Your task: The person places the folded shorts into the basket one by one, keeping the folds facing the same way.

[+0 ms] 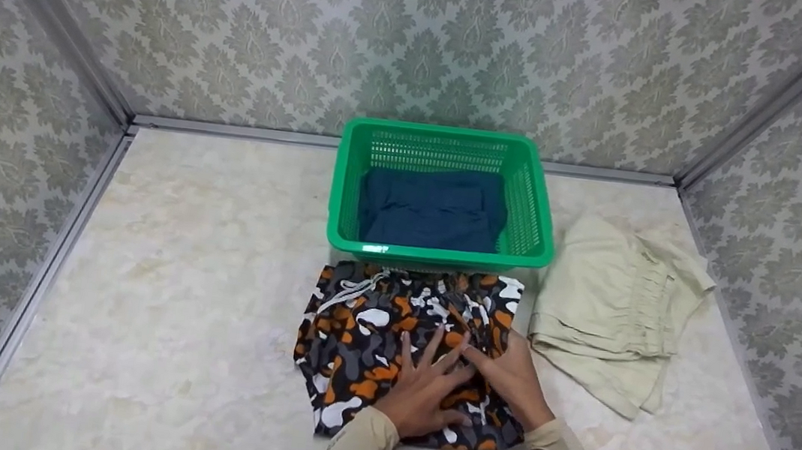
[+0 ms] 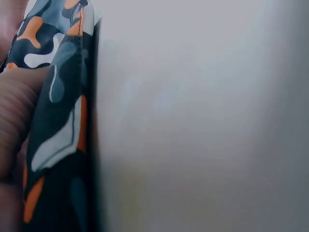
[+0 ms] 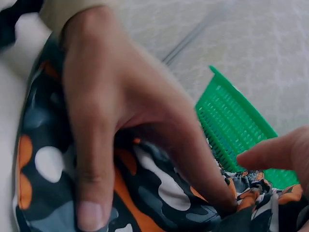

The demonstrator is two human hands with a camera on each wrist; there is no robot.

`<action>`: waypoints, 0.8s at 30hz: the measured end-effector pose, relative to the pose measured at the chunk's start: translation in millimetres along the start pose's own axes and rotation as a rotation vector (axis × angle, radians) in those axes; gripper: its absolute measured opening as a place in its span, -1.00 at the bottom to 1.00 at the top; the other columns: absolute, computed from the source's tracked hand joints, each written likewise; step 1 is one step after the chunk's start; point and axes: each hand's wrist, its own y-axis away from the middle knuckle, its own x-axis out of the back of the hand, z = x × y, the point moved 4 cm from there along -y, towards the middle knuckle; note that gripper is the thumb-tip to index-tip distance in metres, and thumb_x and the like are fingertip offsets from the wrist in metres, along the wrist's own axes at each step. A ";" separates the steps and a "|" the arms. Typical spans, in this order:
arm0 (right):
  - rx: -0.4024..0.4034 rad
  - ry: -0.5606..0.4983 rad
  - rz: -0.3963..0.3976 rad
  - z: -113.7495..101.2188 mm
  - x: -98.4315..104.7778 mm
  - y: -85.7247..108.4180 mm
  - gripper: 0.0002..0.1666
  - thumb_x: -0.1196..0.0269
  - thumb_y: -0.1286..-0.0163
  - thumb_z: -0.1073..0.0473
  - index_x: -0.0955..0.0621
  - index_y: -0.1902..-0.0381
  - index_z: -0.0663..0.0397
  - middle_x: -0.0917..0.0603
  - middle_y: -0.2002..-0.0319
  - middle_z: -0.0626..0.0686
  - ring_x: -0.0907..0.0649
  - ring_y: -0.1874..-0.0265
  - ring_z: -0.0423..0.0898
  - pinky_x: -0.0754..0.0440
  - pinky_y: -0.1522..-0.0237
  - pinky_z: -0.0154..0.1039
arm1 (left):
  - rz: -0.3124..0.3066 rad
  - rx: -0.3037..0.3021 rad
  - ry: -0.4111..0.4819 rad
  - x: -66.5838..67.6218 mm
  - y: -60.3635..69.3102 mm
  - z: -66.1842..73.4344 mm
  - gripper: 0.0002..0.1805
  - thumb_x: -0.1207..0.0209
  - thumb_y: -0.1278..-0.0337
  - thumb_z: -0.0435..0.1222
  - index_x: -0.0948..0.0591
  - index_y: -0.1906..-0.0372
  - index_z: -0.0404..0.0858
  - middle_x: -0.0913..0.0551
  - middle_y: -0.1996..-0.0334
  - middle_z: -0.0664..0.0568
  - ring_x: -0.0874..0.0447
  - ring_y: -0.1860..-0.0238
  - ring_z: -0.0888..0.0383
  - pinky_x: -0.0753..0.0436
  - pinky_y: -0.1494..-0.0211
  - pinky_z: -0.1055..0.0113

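Camouflage-print drawstring shorts (image 1: 356, 356) in black, grey, orange and white lie spread on the table. Spread fingers of my left hand (image 1: 419, 397) press on their middle; its thumb also shows beside the fabric in the left wrist view. At the right side of the shorts is my right hand (image 1: 518, 380), its thumb stretched toward the left hand's fingertips. Part of its fingers is hidden. In the right wrist view the left hand (image 3: 116, 96) arches over the cloth, and a straight digit of the right hand (image 3: 280, 152) reaches in from the right.
A green plastic basket (image 1: 439, 254) stands just beyond the waistband. Folded dark blue clothing (image 1: 433, 206) lies inside it. Beige shorts (image 1: 597, 293) lie loosely to the right. Patterned walls (image 1: 429, 47) enclose the pale table (image 1: 197, 292) at the back and sides.
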 end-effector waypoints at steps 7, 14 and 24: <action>0.141 0.235 0.058 3.0 8.7 -3.4 -0.73 -0.19 -0.28 0.47 -0.66 0.08 0.26 -0.69 0.24 0.09 -0.64 0.28 -0.03 -0.55 0.18 -0.17 | 0.029 0.011 0.087 15.6 5.0 5.9 -0.46 -0.26 -0.35 0.00 -0.53 -0.39 0.07 -0.22 -0.55 0.12 0.05 -0.59 -0.15 0.17 -0.43 -0.47; 0.080 0.121 -0.016 10.2 14.8 -2.3 -0.76 -0.11 -0.43 0.42 -0.64 0.04 0.22 -0.65 0.22 0.11 -0.60 0.33 -0.03 -0.51 0.21 -0.22 | 0.402 0.069 0.121 70.2 42.7 -9.8 -0.59 -0.29 -0.34 -0.09 -0.65 -0.24 -0.02 -0.46 -0.39 -0.04 -0.32 -0.43 -0.14 -0.29 -0.40 -0.28; -0.098 -0.014 -0.117 18.6 20.9 -2.7 -0.45 -0.05 -0.53 0.31 -0.37 -0.44 0.28 -0.50 -0.32 0.25 -0.53 -0.22 0.13 -0.40 -0.29 0.02 | 0.546 0.685 0.241 94.5 95.7 -87.5 0.01 -0.43 0.01 0.17 -0.33 -0.53 -0.12 -0.30 -0.40 -0.34 -0.27 -0.36 -0.34 -0.32 -0.33 -0.31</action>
